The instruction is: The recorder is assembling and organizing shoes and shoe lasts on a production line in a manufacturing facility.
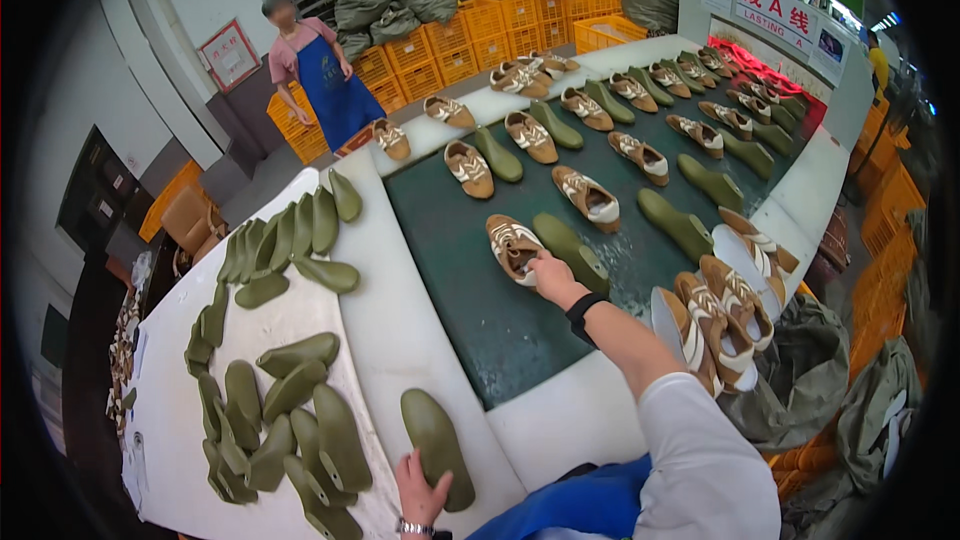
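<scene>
My right hand (555,280) is closed on the heel opening of a brown sneaker (510,245) with white stripes, which lies on the dark green conveyor belt (450,325). Beside that shoe on the belt is an olive-green shoe last (572,252). At the lower edge, my left hand (422,493) rests against the near end of another green last (432,430) lying on the white table (385,340). Its thumb and fingers are spread apart. Further left, a group of several green lasts (285,420) is spread over the tabletop, with a row of more lasts (290,230) behind.
Pairs of sneakers and lasts (690,220) fill the belt toward the far right. Several sneakers (715,325) are bunched at the right edge by a grey sack (800,375). Orange crates (490,25) line the back. A person in a blue apron (328,80) stands across the table.
</scene>
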